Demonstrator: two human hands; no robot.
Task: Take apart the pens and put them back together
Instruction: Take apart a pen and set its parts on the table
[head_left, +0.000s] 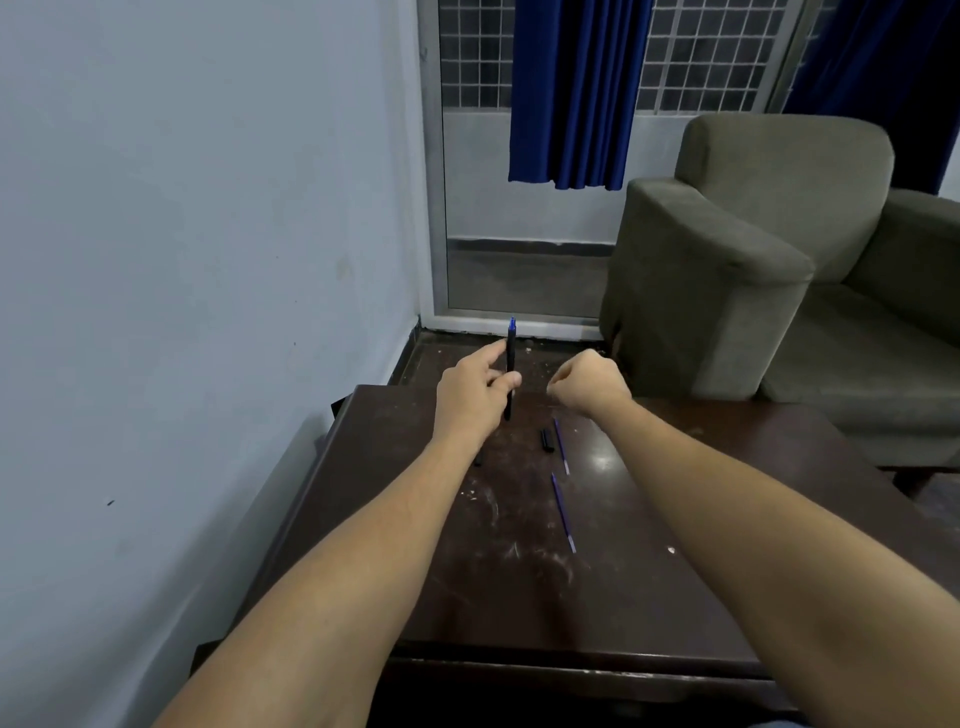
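My left hand (475, 392) holds a black pen (510, 358) upright above the far end of the dark wooden table (649, 587); the pen's blue tip points up. My right hand (589, 382) hovers just right of it with its fingers curled closed; whether a small part sits inside them is hidden. On the table below lie two thin blue refills, one (561, 447) farther away and one (563, 512) nearer to me. A short black pen part (545, 440) rests beside the far refill. Another small black piece (478, 459) peeks out by my left wrist.
A pale wall runs along the left of the table. An olive-grey armchair (753, 270) stands past the table's far right corner. Beyond the table are a glazed door (524, 244) and blue curtains (576, 93). The tabletop is scuffed with white marks.
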